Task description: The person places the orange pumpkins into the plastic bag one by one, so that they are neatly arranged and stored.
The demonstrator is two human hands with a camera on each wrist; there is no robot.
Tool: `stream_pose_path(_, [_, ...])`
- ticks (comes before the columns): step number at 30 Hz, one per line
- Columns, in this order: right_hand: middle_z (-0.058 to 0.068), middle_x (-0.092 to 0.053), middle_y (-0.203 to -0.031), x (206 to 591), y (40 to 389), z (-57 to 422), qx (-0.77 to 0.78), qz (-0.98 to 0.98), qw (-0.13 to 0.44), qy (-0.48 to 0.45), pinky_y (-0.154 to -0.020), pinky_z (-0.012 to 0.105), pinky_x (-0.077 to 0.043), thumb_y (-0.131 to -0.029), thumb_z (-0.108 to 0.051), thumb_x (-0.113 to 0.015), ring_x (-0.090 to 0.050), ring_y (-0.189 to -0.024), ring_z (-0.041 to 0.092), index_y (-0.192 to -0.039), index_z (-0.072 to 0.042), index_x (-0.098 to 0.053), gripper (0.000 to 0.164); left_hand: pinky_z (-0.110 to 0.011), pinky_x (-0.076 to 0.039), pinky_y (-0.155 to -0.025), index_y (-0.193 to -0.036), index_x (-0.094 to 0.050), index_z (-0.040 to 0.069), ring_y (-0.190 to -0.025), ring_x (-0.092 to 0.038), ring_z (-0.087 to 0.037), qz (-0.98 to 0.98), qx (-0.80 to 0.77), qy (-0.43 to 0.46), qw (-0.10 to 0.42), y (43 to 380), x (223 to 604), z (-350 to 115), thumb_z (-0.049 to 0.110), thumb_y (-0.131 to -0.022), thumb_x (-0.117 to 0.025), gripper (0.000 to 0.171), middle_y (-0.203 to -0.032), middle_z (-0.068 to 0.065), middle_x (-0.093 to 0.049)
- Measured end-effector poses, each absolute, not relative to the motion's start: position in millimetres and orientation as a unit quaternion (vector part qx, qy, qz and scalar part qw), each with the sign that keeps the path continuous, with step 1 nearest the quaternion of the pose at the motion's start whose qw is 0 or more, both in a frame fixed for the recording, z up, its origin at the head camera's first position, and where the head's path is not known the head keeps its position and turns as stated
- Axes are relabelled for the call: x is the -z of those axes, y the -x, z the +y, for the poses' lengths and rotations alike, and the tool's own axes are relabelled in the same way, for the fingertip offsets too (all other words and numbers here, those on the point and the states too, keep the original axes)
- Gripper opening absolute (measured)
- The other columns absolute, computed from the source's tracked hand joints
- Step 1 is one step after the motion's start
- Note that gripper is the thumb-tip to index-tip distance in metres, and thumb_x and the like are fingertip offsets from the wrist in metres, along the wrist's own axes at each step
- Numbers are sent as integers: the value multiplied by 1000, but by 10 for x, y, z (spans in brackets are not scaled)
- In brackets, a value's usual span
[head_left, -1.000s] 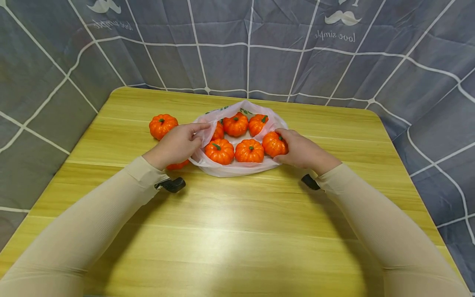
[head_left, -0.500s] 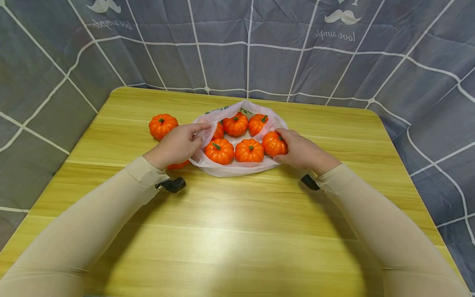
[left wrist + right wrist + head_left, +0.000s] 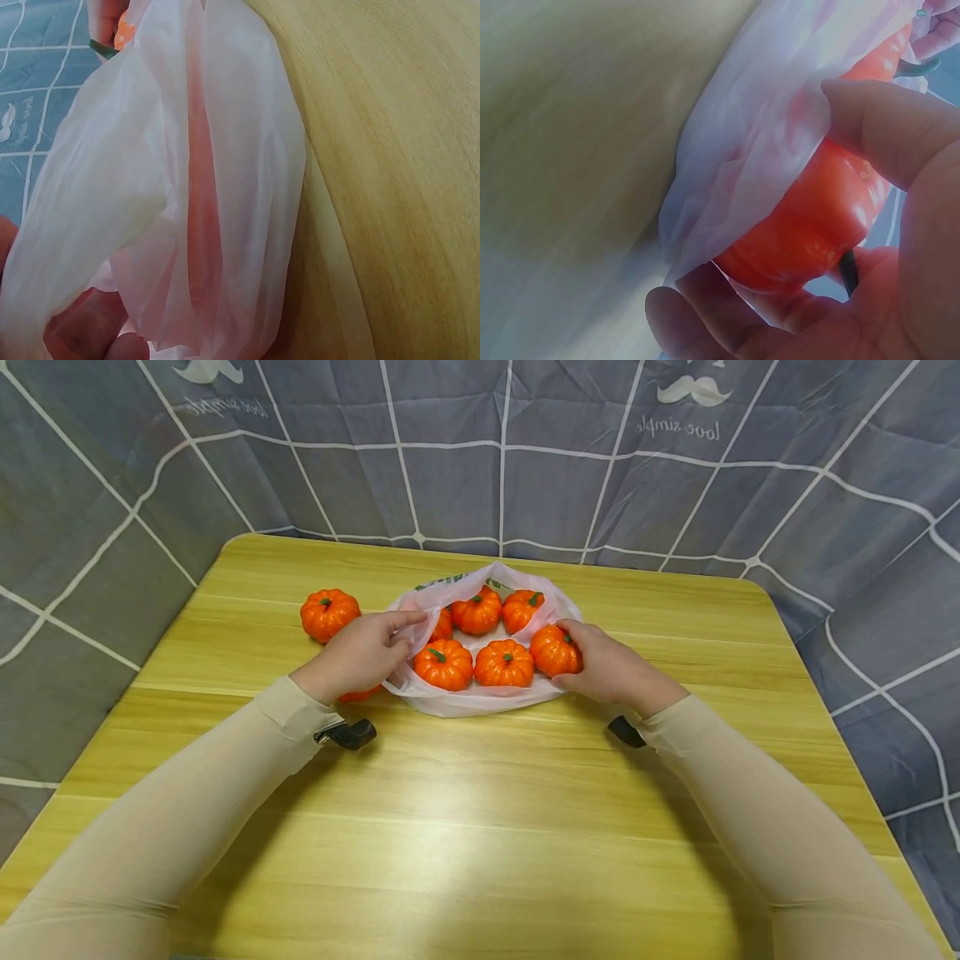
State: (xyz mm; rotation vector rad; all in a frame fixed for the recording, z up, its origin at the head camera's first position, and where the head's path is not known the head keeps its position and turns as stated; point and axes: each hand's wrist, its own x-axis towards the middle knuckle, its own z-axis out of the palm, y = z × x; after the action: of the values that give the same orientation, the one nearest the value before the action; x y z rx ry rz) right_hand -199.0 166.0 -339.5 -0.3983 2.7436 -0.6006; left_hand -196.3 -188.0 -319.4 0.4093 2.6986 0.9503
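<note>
A white plastic bag [image 3: 480, 703] lies spread open on the table, with several small orange pumpkins in its mouth, among them one at the front left [image 3: 444, 665]. My left hand [image 3: 360, 652] pinches the bag's left edge; in the left wrist view the film [image 3: 240, 150] hangs between thumb and fingers [image 3: 90, 322]. At the bag's right end, my right hand [image 3: 611, 664] grips a pumpkin [image 3: 553, 650] with a green stem. Seen from the right wrist, the bag film [image 3: 742, 165] covers part of this pumpkin [image 3: 802, 225], the fingers curling below and the thumb above.
Outside the bag, a pumpkin [image 3: 327, 614] sits left of it, behind my left hand. Another pumpkin [image 3: 362, 693] is mostly hidden under that hand. A grey curtain [image 3: 450, 493] with white lines surrounds the back and sides of the wooden table [image 3: 480, 827].
</note>
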Motion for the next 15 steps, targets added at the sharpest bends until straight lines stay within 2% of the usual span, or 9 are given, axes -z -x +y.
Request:
stream_pose_path(9, [26, -40, -160, 3396, 1985, 1659, 213, 955, 150, 142, -125, 59, -33, -92, -28, -80, -46, -144, 42, -166, -5, -23, 96, -26, -42, -52, -159, -49, 21, -53, -58, -22, 926, -326, -143, 124, 1957, 3187, -1882, 15, -102, -50, 57, -57, -1, -50])
stream_pose_path(15, [28, -34, -163, 3399, 1973, 1661, 230, 952, 151, 138, -126, 60, -30, -92, -26, -80, -41, -147, 44, -169, -7, -14, 103, -26, -40, -51, -160, -48, 20, -51, -55, -21, 928, -322, -148, 119, 1956, 3172, -1891, 15, -102, -49, 58, -56, 0, -48])
